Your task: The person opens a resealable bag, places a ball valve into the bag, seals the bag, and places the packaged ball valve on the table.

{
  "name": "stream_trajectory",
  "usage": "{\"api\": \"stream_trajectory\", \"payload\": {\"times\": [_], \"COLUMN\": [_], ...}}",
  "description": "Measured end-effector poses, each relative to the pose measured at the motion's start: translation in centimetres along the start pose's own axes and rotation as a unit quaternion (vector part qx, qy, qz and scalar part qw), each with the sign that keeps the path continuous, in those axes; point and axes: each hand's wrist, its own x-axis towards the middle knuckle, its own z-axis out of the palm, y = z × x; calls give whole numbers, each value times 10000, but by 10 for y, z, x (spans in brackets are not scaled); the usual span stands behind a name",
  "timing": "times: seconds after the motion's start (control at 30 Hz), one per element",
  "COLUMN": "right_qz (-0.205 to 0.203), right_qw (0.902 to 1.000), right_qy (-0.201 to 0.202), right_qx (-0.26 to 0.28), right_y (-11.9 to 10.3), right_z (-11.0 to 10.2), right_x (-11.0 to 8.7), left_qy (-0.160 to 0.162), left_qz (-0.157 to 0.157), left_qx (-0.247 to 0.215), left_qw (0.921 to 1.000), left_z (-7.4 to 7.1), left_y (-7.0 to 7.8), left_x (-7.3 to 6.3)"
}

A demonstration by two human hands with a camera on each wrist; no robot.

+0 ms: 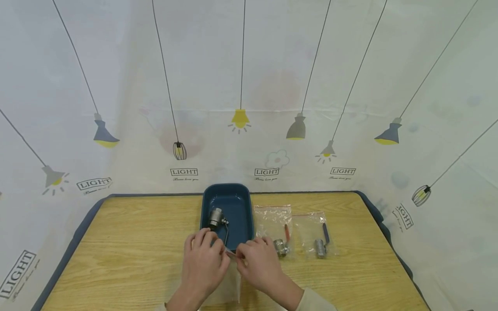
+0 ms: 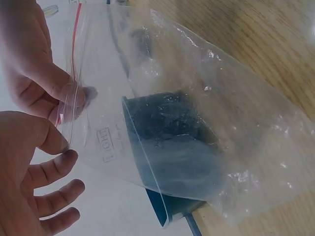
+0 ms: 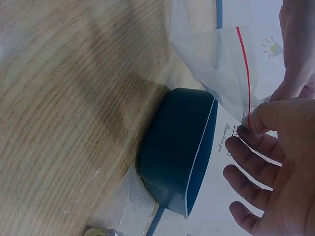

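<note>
Both hands hold a clear zip bag [image 2: 236,123] by its top edge, in front of the blue tray. My left hand [image 1: 204,261] pinches the bag's mouth between thumb and index finger, the other fingers spread loosely in the left wrist view. Close beside it, my right hand [image 1: 260,263] pinches the same edge near the red zip line [image 3: 244,69]. The bag hangs down below the hands and looks to have nothing in it. A metal ball valve [image 1: 216,217] with a lever lies in the blue tray [image 1: 235,199]; part of it is behind the left hand.
Right of the tray lie two clear zip bags: one holds a ball valve with a red handle [image 1: 287,232], the other a valve with a blue handle [image 1: 325,233]. The wooden table [image 1: 128,242] backs onto a lamp-printed curtain [image 1: 218,77].
</note>
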Motion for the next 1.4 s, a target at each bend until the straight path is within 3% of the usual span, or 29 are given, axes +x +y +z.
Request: {"api": "stream_trajectory", "payload": {"times": [0.3,1.4], "right_qz": [-193,43], "right_qw": [9990,9989], "right_qy": [222,-390], "right_qx": [-341,-271], "right_y": [0,10], "right_z": [2,1], "right_x": [-2,-11], "left_qy": [13,-289], "left_qz": [-36,-609], "left_qx": [-6,-29], "left_qw": [10000,9977], "left_z": [0,-10], "left_y": [0,-13], "left_x": [0,8]}}
